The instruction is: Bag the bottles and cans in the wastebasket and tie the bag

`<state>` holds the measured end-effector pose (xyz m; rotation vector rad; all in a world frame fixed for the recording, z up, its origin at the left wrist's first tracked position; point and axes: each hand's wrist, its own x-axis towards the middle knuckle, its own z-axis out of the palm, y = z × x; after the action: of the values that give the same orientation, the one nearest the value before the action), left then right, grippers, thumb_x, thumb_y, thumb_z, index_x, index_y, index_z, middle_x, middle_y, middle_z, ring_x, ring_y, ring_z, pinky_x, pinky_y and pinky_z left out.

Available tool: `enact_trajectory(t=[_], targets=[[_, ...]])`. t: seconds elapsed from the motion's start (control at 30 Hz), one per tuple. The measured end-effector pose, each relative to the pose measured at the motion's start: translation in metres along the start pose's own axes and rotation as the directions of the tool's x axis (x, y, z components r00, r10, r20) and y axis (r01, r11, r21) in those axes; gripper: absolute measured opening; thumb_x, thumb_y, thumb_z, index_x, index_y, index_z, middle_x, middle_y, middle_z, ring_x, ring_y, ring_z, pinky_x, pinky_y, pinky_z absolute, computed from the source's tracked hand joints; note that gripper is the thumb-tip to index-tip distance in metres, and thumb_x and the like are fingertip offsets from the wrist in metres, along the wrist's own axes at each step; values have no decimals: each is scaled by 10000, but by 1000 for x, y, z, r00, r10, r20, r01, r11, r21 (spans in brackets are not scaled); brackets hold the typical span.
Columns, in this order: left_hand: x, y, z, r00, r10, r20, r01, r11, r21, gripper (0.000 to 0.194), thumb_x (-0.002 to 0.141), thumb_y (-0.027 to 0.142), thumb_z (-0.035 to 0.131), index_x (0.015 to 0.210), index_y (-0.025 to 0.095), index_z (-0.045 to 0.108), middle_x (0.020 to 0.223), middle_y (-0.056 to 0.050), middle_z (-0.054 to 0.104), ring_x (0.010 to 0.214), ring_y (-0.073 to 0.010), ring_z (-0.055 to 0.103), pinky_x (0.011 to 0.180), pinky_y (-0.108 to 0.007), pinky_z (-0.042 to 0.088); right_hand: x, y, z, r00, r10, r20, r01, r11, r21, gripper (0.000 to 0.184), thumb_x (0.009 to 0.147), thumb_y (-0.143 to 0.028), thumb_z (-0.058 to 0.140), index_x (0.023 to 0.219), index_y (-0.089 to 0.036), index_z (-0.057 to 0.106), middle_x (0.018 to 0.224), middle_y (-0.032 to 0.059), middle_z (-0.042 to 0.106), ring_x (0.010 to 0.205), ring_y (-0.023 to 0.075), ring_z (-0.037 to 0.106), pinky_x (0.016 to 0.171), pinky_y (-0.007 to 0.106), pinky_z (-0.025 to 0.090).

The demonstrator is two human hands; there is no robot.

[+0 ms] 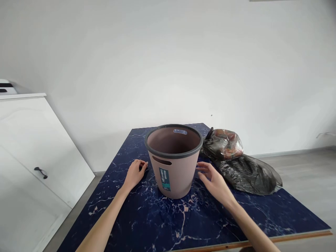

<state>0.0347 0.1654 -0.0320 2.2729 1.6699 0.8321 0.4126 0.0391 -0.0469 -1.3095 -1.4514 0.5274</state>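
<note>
A pinkish-brown garbage bin [181, 175] stands upright on the table, with a dark grey rim, a slot handle and a teal label on its near side. My left hand [135, 173] rests on the table just left of the bin, its fingers loosely curled, thumb apart, holding nothing. To the right, my right hand [214, 182] hovers close beside the bin's wall, fingers apart and empty; whether its fingertips touch the bin I cannot tell. Past that hand lies a knotted dark plastic bag [223, 144] with reddish-brown contents, next to a limp black plastic bag [249, 175].
The table [157, 224] has a dark blue marbled top with a wooden front edge [288, 238]. At the left is a white cabinet [39, 140] with a black handle, bearing a white device [7, 87]. A white wall [168, 63] rises behind the table.
</note>
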Motion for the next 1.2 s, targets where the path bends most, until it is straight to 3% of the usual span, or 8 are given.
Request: enact_trajectory(t=[0.13, 0.27, 0.43, 0.63, 0.9, 1.2], targets=[[0, 1, 1, 1000, 19, -6, -19, 1000, 3, 276, 1072, 422, 663, 1157, 164, 712, 1156, -81, 729, 1001, -209, 715, 902, -413, 625, -39, -6, 9, 999, -9, 50, 10, 1000, -20, 480, 1024, -473, 568, 1460, -273, 569, 1441, 98, 710, 1308, 260, 715, 1044, 409, 642], [-1, 2, 1, 999, 43, -10, -43, 999, -1, 287, 1073, 444, 648, 1112, 167, 709, 1129, -77, 721, 993, -209, 699, 901, -410, 608, -61, -5, 8, 999, -13, 32, 18, 986, -163, 484, 1025, -455, 569, 1486, -309, 578, 1510, 88, 663, 1291, 278, 720, 1050, 443, 637], [0, 1, 3, 998, 57, 1, -57, 998, -11, 317, 1069, 482, 630, 1081, 175, 705, 1124, -78, 709, 994, -214, 678, 903, -410, 586, -65, 16, -19, 992, -71, -108, 23, 920, -392, 427, 1037, -459, 501, 1381, -259, 654, 1610, 131, 559, 1517, 353, 508, 1267, 603, 406], [0, 3, 3, 998, 63, 2, -63, 998, -27, 391, 1063, 536, 573, 1081, 176, 723, 1115, -98, 701, 985, -228, 665, 890, -417, 573, -70, 48, -39, 973, -88, -211, -52, 814, -578, 585, 1048, -614, 416, 1375, -196, 663, 1634, 193, 539, 1586, 448, 390, 1271, 754, 236], [-1, 9, 1, 998, 60, 1, -60, 998, -35, 495, 1024, 634, 482, 1070, 216, 745, 1090, -145, 709, 961, -296, 673, 831, -437, 577, -75, 53, -35, 978, -104, -182, -47, 738, -674, 605, 1070, -598, 381, 1460, -210, 633, 1585, 161, 604, 1521, 392, 504, 1297, 649, 290], [-1, 12, -1, 998, 52, 22, -51, 998, -36, 491, 1011, 616, 477, 1108, 218, 747, 1115, -152, 706, 976, -322, 685, 813, -440, 573, -76, 45, -40, 971, -135, -197, -34, 738, -674, 561, 1075, -562, 398, 1419, -190, 638, 1487, 166, 667, 1401, 373, 601, 1244, 596, 395]])
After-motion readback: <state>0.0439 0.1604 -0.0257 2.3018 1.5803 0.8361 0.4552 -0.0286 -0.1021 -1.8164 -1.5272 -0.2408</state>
